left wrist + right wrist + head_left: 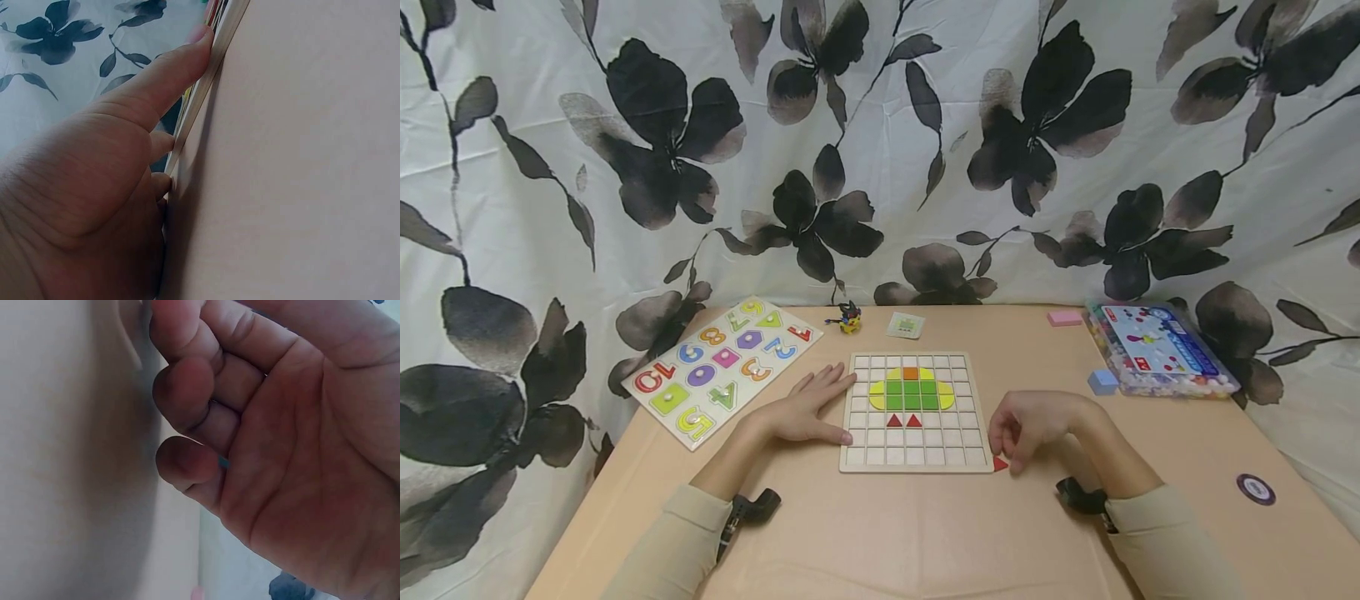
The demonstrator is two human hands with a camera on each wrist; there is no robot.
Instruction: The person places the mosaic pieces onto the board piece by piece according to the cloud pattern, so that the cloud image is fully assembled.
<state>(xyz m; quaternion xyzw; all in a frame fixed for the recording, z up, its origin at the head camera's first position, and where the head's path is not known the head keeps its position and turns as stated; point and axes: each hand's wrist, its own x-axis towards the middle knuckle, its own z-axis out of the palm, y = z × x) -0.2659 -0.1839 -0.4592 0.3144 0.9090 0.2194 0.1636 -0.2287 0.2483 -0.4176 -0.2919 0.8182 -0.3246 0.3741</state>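
A white gridded wooden board (917, 450) lies mid-table, bearing green squares (912, 395), an orange square (911, 373), yellow rounded pieces (877, 395) and two red triangles (894, 422). My left hand (801, 408) rests along its left edge, fingers extended; in the left wrist view the thumb (181, 65) touches the board's side (203, 87). At the lower right corner my right hand (1037, 425) pinches a loose red triangle (1000, 464) between curled fingers and thumb. The right wrist view shows curled fingers (184, 387), but the pinched piece is out of sight.
Left lies a number-and-shape puzzle board (722, 371). Behind stand a small yellow-and-black toy (848, 318) and a pale square card (906, 325). To the right are a pink block (1064, 318), a blue block (1102, 382), a bead box (1161, 346) and a dark round disc (1256, 489).
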